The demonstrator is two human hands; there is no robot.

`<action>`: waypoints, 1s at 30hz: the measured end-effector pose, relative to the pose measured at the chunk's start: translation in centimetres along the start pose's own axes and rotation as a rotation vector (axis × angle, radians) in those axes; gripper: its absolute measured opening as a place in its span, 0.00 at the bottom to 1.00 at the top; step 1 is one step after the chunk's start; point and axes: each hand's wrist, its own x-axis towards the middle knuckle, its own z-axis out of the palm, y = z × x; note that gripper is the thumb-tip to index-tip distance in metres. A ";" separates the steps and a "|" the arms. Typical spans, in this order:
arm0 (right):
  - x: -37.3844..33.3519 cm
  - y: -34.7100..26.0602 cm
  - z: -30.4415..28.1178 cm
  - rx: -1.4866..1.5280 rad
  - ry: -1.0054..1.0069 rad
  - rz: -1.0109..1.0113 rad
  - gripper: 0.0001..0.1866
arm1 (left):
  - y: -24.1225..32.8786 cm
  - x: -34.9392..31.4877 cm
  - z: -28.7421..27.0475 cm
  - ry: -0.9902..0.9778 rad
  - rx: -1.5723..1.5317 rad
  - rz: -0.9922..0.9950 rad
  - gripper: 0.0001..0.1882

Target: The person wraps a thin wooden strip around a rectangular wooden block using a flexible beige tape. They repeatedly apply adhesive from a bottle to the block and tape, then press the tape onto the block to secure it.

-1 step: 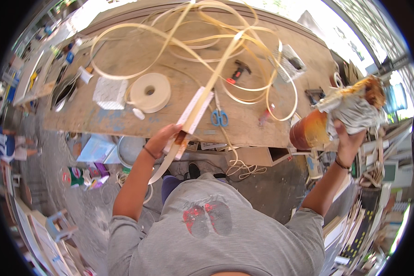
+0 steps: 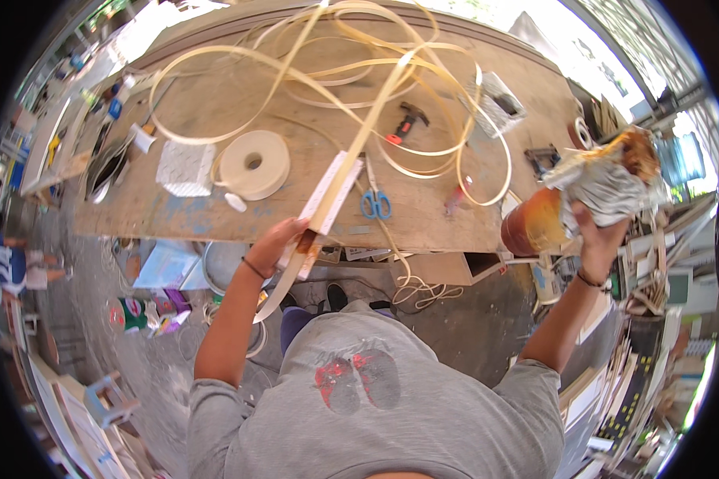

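My left hand [image 2: 284, 239] grips a white, narrow channel-shaped holder [image 2: 347, 188] at the table's near edge. A long pale edging strip [image 2: 374, 116] runs through it, its tail hanging toward my lap. Brown, glue-like stuff [image 2: 306, 239] coats the strip beside my fingers. Off to the right, my right hand [image 2: 601, 239] is closed round an amber-brown container [image 2: 531, 222] held tilted. A crumpled greyish-white wrapping [image 2: 607, 188] covers its upper part, with brown residue at the mouth. Blue-handled scissors [image 2: 375, 204] lie right of the holder.
Loose loops of strip spread over the wooden table [image 2: 423, 227]. On it also lie a strip roll [image 2: 276, 172], a white patterned block [image 2: 185, 168], a hammer [image 2: 407, 124] and a clamp [image 2: 542, 160]. An open cardboard box [image 2: 447, 269] stands below the near edge.
The table and its items appear shifted slightly left in the view. Both hands keep their holds, and the right hand with the container sits slightly further left.
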 end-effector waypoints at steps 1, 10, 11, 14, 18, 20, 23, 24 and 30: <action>-0.5 0.8 -0.1 -0.016 0.027 0.031 0.45 | 0.1 0.3 -0.5 -0.003 0.024 -0.011 0.19; -6.5 15.0 5.1 -0.008 0.156 0.110 0.61 | -0.7 0.9 -0.8 0.106 0.025 -0.158 0.23; -7.2 16.1 6.2 0.217 0.154 0.136 0.61 | -1.6 1.3 -1.2 0.099 0.096 -0.135 0.23; -9.7 19.6 6.8 0.226 0.198 0.236 0.58 | -2.8 1.9 -1.2 0.087 0.125 -0.080 0.22; -10.6 18.8 6.8 0.097 0.257 0.168 0.57 | -0.8 0.8 1.2 0.149 0.112 -0.010 0.22; -11.2 19.6 6.4 0.022 0.239 0.142 0.57 | -0.2 0.1 1.4 0.122 0.094 0.003 0.22; -12.5 21.0 5.9 0.062 0.195 0.128 0.57 | 0.3 -0.6 1.9 0.109 0.063 0.030 0.22; -12.8 20.6 5.9 0.079 0.214 0.136 0.56 | 0.8 -0.9 2.3 0.114 0.061 0.039 0.22; -12.1 15.2 7.3 0.162 0.327 0.303 0.53 | 2.1 -1.8 2.5 0.094 0.041 0.062 0.22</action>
